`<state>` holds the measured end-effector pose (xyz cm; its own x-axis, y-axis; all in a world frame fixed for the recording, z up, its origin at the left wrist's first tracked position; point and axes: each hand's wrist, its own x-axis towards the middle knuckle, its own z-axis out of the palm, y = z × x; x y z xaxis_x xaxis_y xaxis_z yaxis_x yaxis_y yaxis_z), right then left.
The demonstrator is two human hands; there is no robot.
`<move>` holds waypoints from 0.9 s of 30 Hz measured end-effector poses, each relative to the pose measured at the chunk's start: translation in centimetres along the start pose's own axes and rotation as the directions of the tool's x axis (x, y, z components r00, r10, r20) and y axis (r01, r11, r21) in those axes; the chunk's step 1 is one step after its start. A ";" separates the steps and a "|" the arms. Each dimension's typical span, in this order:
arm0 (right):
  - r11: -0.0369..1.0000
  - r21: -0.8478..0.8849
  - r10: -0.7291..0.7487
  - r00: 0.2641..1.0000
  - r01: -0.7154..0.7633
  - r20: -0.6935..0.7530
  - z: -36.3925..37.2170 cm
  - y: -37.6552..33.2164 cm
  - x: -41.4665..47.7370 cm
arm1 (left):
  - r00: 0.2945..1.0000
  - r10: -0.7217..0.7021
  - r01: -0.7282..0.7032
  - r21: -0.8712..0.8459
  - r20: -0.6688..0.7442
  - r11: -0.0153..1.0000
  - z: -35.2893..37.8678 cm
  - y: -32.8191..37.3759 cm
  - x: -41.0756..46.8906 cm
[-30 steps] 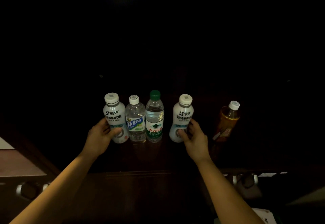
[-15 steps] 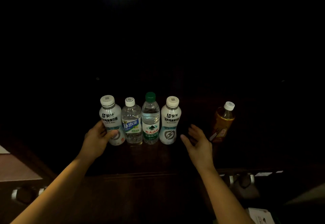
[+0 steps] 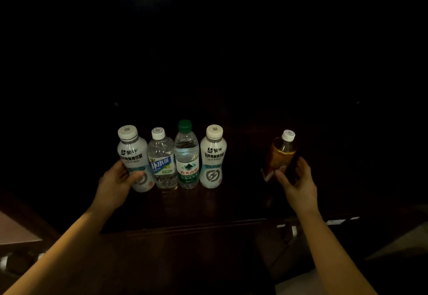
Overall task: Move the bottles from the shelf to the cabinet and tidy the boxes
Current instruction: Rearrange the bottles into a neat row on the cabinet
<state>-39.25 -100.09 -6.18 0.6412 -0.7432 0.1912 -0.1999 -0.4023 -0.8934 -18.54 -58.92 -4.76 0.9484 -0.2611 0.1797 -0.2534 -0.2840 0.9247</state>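
The left hand [image 3: 115, 184] had its grip clamped around the leftmost white bottle [image 3: 135, 159], printed with 蒙牛. The right hand [image 3: 298, 184] curled loosely around the tilted amber tea bottle [image 3: 279, 155]; whether it gripped was unclear. Touching in a row on the dark cabinet shelf [image 3: 196, 204] stood a 补水啦 bottle [image 3: 162, 159], a green-capped 农夫山泉 bottle [image 3: 187, 155] and a second 蒙牛 bottle [image 3: 213, 157].
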 end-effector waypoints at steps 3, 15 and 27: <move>1.000 0.012 -0.026 0.995 0.025 0.092 0.3 0.0 0.6 | 1.000 0.007 -0.007 0.009 0.008 1.000 -0.1 0.0 0.0; 0.998 0.063 -0.010 1.000 0.009 0.017 1.4 0.1 1.1 | 1.000 0.003 -0.003 0.011 0.002 1.000 0.1 0.5 -0.2; 0.996 0.064 -0.077 0.985 0.068 0.153 6.6 -3.5 -1.8 | 1.000 0.000 0.000 0.032 -0.006 0.999 0.1 0.6 -0.4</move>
<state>-34.82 -93.79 -6.13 0.7602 -0.6196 0.1952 -0.1082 -0.4171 -0.9024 -19.08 -59.12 -4.27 0.9494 -0.2560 0.1820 -0.2596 -0.3136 0.9134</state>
